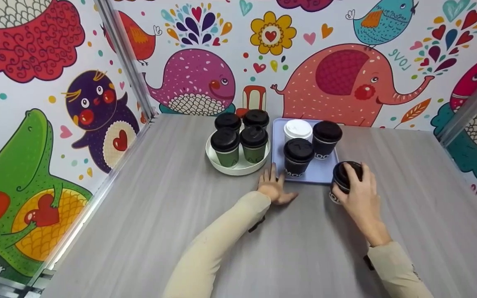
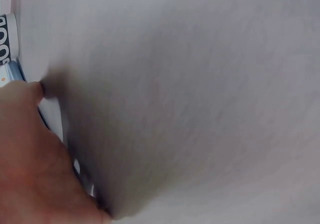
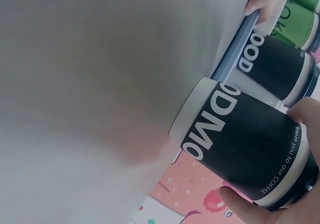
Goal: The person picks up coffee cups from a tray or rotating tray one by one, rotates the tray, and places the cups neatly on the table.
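My right hand [image 1: 362, 198] grips a black paper coffee cup [image 3: 240, 144] from above, thumb and fingers round its black lid. That cup is just off the front right corner of a lavender-blue tray [image 1: 278, 140]; whether its base touches the table cannot be told. On the tray stand two black-sleeved coffee cups [image 1: 298, 159] and a white-lidded cup [image 1: 298, 130]. My left hand [image 1: 275, 189] lies with fingers spread at the tray's front left corner, fingertips by its edge. In the left wrist view only part of that left hand [image 2: 30, 164] shows.
Left of the tray, a round white dish [image 1: 238, 169] holds several green cups [image 1: 227, 157] with black lids. The grey wood-grain table [image 1: 172, 186] meets cartoon-printed walls [image 1: 321, 82] at the back and sides, with metal posts [image 1: 128, 58] at the corners.
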Demonstrator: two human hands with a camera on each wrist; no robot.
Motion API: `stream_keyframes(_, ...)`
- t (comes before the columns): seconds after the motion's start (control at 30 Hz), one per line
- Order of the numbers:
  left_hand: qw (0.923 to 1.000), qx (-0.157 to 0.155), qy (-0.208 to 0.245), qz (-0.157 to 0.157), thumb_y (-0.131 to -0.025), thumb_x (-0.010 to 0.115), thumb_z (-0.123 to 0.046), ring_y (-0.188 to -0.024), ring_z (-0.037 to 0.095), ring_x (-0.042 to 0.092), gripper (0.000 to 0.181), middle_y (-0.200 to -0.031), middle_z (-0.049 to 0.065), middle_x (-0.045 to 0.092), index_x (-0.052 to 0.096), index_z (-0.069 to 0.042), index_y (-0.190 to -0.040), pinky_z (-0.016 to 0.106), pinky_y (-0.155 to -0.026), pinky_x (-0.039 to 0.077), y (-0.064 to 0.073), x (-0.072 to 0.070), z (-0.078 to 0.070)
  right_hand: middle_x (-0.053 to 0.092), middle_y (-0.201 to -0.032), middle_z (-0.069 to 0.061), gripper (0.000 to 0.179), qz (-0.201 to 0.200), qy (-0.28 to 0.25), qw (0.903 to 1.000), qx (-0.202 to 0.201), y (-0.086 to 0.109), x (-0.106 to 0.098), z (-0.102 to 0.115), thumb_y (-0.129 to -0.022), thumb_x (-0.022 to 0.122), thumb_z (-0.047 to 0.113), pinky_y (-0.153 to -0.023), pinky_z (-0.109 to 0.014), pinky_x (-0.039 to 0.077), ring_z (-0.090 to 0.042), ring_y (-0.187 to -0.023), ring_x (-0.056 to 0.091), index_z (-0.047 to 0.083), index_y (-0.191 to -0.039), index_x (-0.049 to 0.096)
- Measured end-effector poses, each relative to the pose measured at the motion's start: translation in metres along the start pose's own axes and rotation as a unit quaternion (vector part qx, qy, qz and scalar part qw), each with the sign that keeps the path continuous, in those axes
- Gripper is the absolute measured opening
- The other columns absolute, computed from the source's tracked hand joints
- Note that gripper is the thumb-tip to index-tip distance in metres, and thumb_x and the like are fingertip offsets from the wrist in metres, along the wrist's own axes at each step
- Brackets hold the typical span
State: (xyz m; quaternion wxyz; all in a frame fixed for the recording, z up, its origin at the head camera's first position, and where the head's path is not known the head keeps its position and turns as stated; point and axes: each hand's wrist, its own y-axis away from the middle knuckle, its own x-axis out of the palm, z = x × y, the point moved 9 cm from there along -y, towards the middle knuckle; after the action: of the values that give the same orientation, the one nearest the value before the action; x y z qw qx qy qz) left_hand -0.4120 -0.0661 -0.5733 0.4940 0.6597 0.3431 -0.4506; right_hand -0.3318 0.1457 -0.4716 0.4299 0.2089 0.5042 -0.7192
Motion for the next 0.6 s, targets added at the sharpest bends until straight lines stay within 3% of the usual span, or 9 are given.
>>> stream_keyframes(0.2, 0.9999, 0.004, -0.005, 0.012, -0.096, 0.034, -0.079, -0.164, 0.036, 0.005, 0.094, -0.176, 0.014, -0.011, 0.013, -0.023, -0.168, 0.043, -0.135, 0.013, -0.008, 0.006, 0.001, 0.046, -0.149, -0.034, 0.062, -0.027, 0.011, 0.9996, 0.008, 0.000, -0.013, -0.015, -0.081, 0.081, 0.018, -0.084, -0.080, 0.049, -0.053, -0.130, 0.049, 0.011, -0.139, 0.060)
stream_keyframes(0.33, 0.9999, 0.003, 0.001, 0.010, -0.096, 0.035, -0.078, -0.164, 0.035, 0.004, 0.093, -0.176, 0.013, -0.011, 0.013, -0.023, -0.168, 0.043, -0.135, 0.013, -0.012, 0.010, 0.002, 0.045, -0.150, -0.033, 0.061, -0.019, 0.020, 0.9994, 0.022, 0.000, -0.015, -0.023, -0.083, 0.079, 0.019, -0.079, -0.082, 0.048, -0.051, -0.130, 0.048, 0.013, -0.140, 0.059)
stream_keyframes(0.6, 0.9996, 0.014, 0.021, -0.010, -0.098, 0.039, -0.071, -0.164, 0.036, 0.011, 0.089, -0.176, 0.016, -0.002, 0.020, -0.019, -0.167, 0.043, -0.134, 0.016, 0.018, -0.012, -0.003, 0.049, -0.142, -0.037, 0.061, -0.035, 0.026, 0.9989, -0.013, -0.002, -0.021, -0.022, -0.079, 0.080, 0.018, -0.097, -0.074, 0.043, -0.054, -0.128, 0.047, 0.006, -0.136, 0.060)
